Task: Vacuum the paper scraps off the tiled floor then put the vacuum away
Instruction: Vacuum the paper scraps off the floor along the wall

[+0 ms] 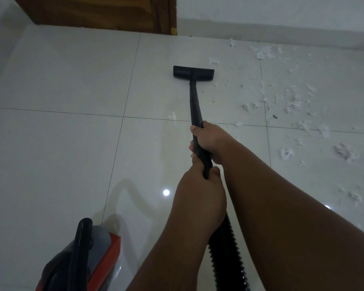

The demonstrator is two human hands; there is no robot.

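Note:
A black vacuum wand (194,101) runs forward from my hands to a flat black floor head (193,72) resting on the white tiled floor (72,85). My right hand (210,141) grips the wand higher up, and my left hand (200,196) grips it just below, near where the ribbed black hose (225,253) begins. White paper scraps (292,103) lie scattered over the tiles to the right of the floor head. The red and grey vacuum body (88,259) sits at the bottom left.
A brown wooden door (97,13) stands at the back left. A white wall with a skirting (282,24) runs along the back right. The tiles are glossy and reflect ceiling lights.

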